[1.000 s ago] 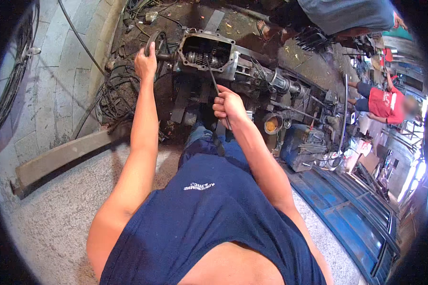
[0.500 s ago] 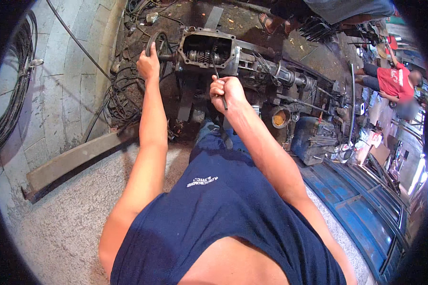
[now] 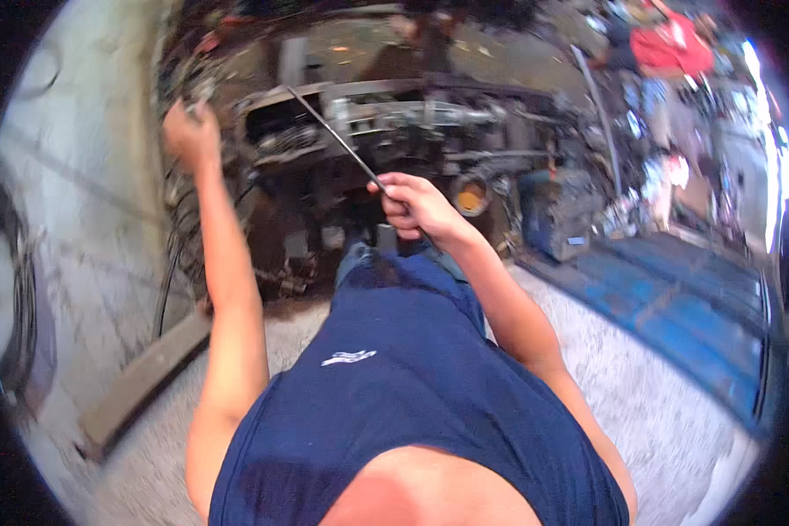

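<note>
We grip a thin metal rod [image 3: 337, 140] in our right hand [image 3: 416, 206] at centre frame; it slants up-left over the open gearbox [image 3: 394, 123]. Our left hand [image 3: 191, 133], upper left, looks closed against the casing's edge, though blur hides what it holds.

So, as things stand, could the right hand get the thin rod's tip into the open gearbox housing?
Probably yes. The right hand grips the thin metal rod, whose far end already reaches over the open housing, with nothing between. Motion blur hides exact contact.
</note>
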A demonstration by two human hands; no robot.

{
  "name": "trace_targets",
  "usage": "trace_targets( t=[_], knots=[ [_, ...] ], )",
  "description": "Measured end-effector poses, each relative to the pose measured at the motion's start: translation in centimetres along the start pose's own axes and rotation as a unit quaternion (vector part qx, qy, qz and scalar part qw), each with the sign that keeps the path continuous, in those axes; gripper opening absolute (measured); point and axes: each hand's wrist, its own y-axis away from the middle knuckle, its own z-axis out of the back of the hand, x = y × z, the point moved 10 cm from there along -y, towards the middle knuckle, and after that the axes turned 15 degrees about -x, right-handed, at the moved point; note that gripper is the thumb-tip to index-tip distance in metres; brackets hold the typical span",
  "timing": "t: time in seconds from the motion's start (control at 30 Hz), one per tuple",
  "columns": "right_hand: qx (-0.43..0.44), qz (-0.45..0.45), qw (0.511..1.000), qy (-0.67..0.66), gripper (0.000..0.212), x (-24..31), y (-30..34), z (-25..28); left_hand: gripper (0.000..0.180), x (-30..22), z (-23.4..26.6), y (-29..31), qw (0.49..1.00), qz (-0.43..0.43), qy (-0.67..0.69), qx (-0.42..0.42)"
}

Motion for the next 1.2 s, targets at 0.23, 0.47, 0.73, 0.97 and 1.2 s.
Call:
trace_targets(
  t=[0.23,0.47,0.73,0.97,1.2],
  knots=[
    [-0.433,0.095,0.888,0.124,0.022,-6.8,9.0,35.8,0.019,-13.5,8.0,21.6,0.914,0.099,0.248,0.304],
    [-0.644,0.164,0.712,0.226,0.026,-13.3,7.6,57.8,0.027,-17.9,3.8,43.2,0.778,0.198,0.183,0.568],
    [-0.604,0.32,0.667,0.296,0.016,-2.7,-4.4,66.2,0.046,-22.5,3.6,63.0,0.551,0.589,0.067,0.587],
    [-0.612,0.336,0.668,0.256,0.018,2.9,-10.2,70.0,0.017,-28.8,2.8,64.7,0.497,0.776,0.083,0.38],
    [-0.603,0.376,0.694,0.116,0.017,3.6,-6.4,69.4,0.033,-33.3,5.0,52.1,0.614,0.756,0.088,0.21]
  ],
)
